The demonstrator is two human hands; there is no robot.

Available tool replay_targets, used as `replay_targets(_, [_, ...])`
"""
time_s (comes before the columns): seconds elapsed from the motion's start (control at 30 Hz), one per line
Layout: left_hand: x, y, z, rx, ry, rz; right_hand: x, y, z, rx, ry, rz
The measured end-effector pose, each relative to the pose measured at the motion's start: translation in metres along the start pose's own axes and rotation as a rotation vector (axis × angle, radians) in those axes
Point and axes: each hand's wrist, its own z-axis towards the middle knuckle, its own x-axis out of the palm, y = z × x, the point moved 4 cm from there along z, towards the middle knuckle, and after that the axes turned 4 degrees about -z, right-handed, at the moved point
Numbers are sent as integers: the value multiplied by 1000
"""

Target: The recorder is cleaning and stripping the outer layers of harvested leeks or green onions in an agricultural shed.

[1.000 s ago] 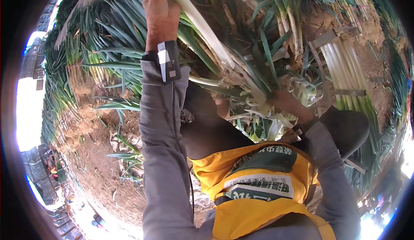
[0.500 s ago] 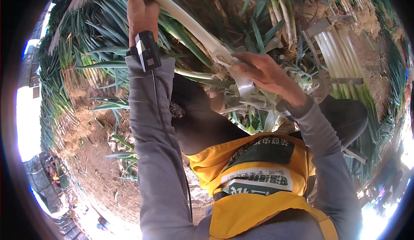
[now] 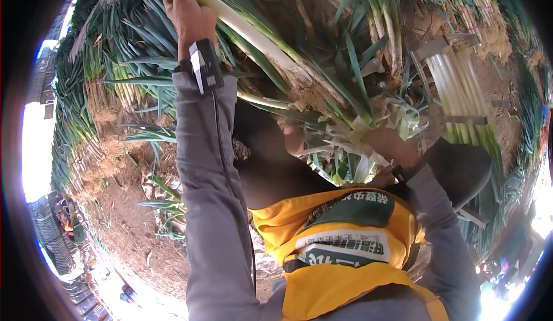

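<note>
Person seated over a heap of leeks, seen from above. The left hand (image 3: pixel 190 14), at the far left, has its grip closed around the upper green part of a leek (image 3: pixel 245 26). The leek slants from the far left toward the near right, its white shaft in the middle and its brown roots (image 3: pixel 311 95) at the lower end. A green leaf (image 3: pixel 328 85) runs beside the shaft and past the roots toward the right hand (image 3: pixel 393 146). This hand is blurred and low over a pile of pale peelings (image 3: pixel 397 120); whether its grip is closed on the leaf cannot be told.

To the right, a metal frame (image 3: pixel 433 50) contains a row of clean white stalks (image 3: pixel 456 87). On the left, bunches of rooted leeks (image 3: pixel 98 82) lie on bare soil (image 3: pixel 124 211). A small black box (image 3: pixel 205 67) with a cable is at the left wrist, above a grey sleeve (image 3: pixel 207 142). A yellow apron (image 3: pixel 273 223) covers the lap.
</note>
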Motion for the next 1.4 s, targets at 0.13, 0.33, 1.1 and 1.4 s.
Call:
replay_targets(0.13, [14,-9,-11,28,57,-2,-78,29,6,107,-491,388])
replay_targets(0.33, [25,5,-16,-91,181,-74,-186,85,51,-134,-968,628])
replay_targets(1.1, [54,6,-41,-32,192,-161,-192,54,36,-19,-939,797])
replay_targets(1.4, [93,24,-85,-199,294,-224,-306,71,84,-224,-1223,612])
